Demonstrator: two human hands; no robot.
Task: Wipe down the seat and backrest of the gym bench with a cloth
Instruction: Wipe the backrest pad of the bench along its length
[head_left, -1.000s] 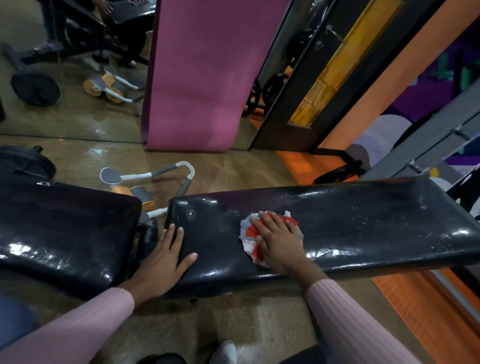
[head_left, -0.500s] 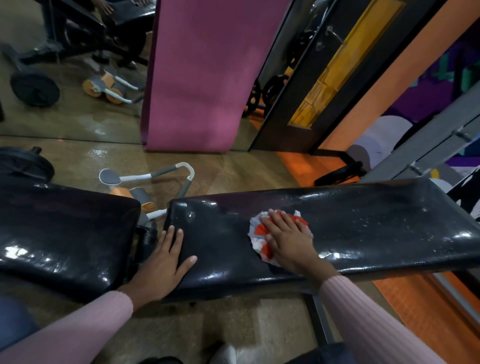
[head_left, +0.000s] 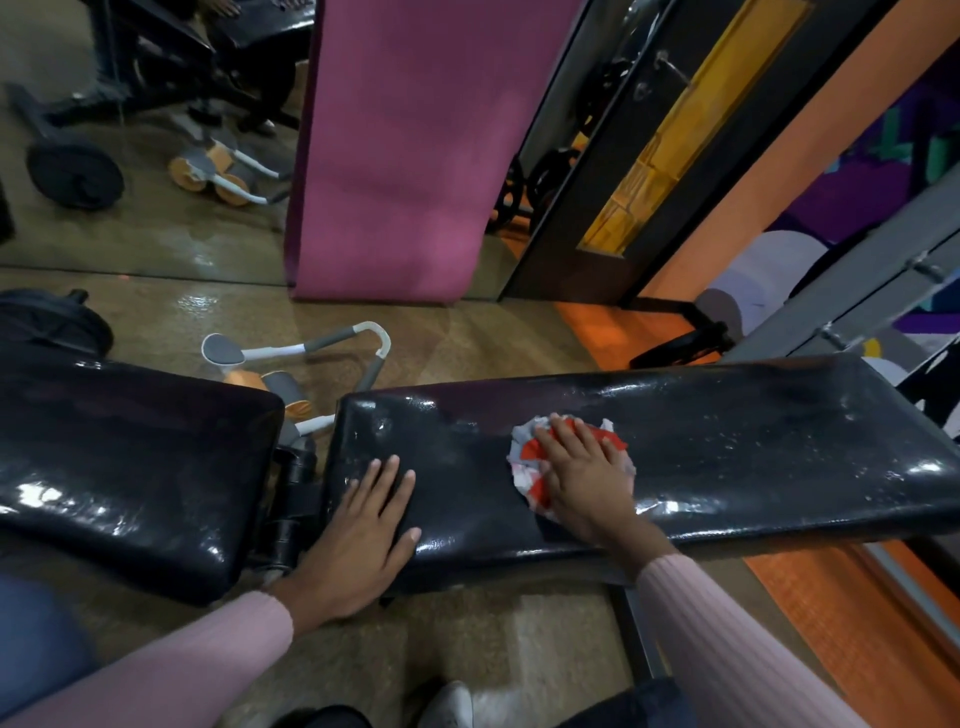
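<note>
The gym bench has two shiny black pads: a long backrest across the middle and right, and a seat on the left, joined by a black hinge. A crumpled red, white and grey cloth lies on the backrest. My right hand presses flat on the cloth with straight fingers. My left hand rests flat on the left end of the backrest, fingers spread, holding nothing. White specks and smears dot the backrest to the right of the cloth.
An ab roller with grey handles lies on the wooden floor behind the bench gap. A pink mat leans on a mirror wall. A weight plate sits at far left. Orange flooring runs on the right. My shoe is below.
My right hand has slid the cloth to the right along the backrest. My left hand has stayed planted on the backrest's left end.
</note>
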